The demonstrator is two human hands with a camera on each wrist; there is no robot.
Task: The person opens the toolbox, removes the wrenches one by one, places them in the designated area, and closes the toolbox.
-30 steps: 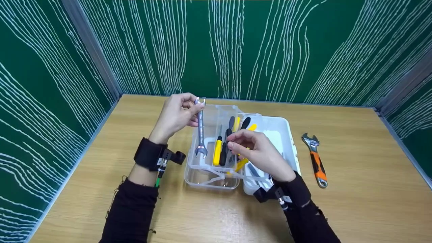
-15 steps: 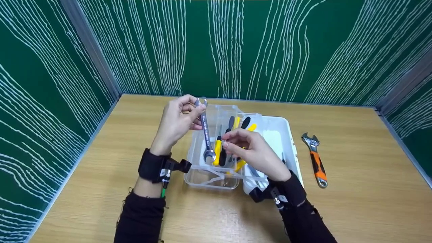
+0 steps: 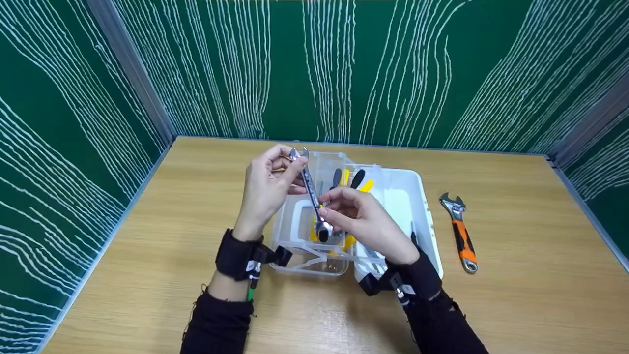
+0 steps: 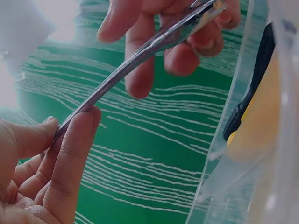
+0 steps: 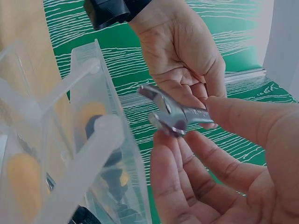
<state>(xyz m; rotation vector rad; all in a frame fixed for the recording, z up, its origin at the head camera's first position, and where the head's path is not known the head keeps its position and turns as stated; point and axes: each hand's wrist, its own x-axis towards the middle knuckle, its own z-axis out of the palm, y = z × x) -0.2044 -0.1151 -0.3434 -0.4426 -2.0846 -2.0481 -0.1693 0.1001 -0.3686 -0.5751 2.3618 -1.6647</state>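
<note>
A silver double open-end wrench (image 3: 310,189) slants above the clear toolbox tray (image 3: 295,231). My left hand (image 3: 269,189) pinches its upper end between thumb and fingers; the left wrist view shows this pinch on the wrench (image 4: 121,70) closely. My right hand (image 3: 363,221) is at the lower end, its thumb and fingers spread around the wrench. In the left wrist view the right thumb (image 4: 114,23) stands apart from the metal, with the other fingers behind it. The wrench's lower head (image 5: 170,114) faces the right wrist camera.
Yellow and black handled tools, such as the black handle (image 3: 357,178), lie in the trays below the hands. A white bin (image 3: 425,211) adjoins the toolbox on the right. Farther right, an adjustable wrench (image 3: 461,233) with an orange and black handle lies on the wooden table (image 3: 530,246).
My left hand has moved right and slightly nearer, bringing the wrench with it and tilting its lower end rightward. My right hand has shifted slightly left, and its fingers are now around the lower end.
</note>
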